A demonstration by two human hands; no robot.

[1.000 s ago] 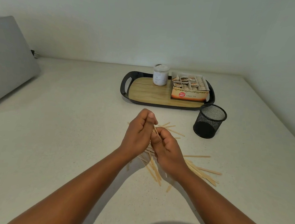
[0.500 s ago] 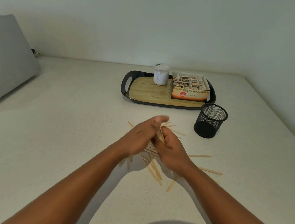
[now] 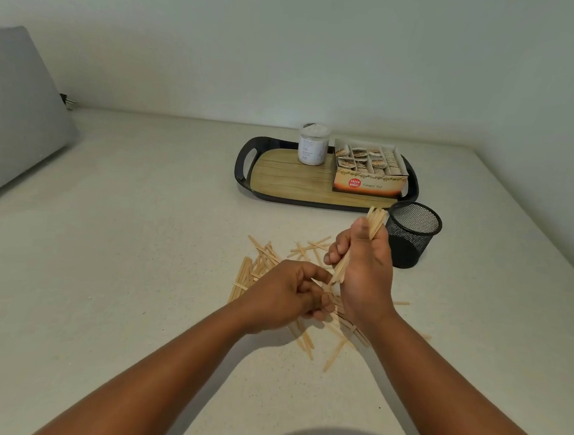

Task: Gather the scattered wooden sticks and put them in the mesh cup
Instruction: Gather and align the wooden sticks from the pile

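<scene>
My right hand grips a bundle of wooden sticks, held upright and tilted, with the tips poking out above the thumb just left of the black mesh cup. My left hand hovers low beside the bundle's lower end, fingers curled, and I cannot tell whether it pinches a stick. Several loose sticks lie scattered on the pale counter around and under both hands. The cup stands upright and looks empty inside.
A black tray with a wooden base sits behind the sticks, carrying a white jar and an open tea box. A grey laptop lid leans at the far left. The wall closes in on the right.
My right hand has lifted the bundle of sticks up and rightward toward the cup. My left hand has let go of the bundle and dropped lower.
</scene>
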